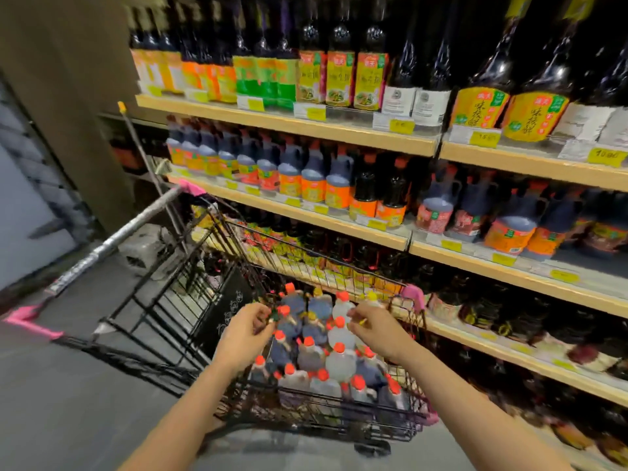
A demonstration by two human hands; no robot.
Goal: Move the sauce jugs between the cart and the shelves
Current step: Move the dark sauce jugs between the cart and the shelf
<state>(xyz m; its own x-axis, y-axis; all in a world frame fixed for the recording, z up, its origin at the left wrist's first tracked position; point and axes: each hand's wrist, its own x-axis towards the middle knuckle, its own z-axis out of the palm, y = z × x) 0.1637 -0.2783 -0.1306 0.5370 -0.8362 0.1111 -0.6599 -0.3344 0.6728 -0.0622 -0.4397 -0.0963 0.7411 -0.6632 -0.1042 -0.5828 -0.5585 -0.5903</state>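
The jugs (326, 351) stand upright, packed cap to cap in the cart (163, 300), their long axes vertical, so any lift has to go straight up before it swings right toward the shelves (339, 212). They sit directly under and just ahead of your hands. Your left hand (249, 329) is over the left-hand row, fingers curled at a dark cap; your right hand (368, 322) is over the pale jugs on the shelf side, fingers pinched at a yellowish cap (motion blur hides whether either grip has really closed, so I cannot tell). Your right hand is the nearer one to the shelves, which run along your right, the middle one lined with matching jugs. The cart's handle (112, 246) angles off to your left.
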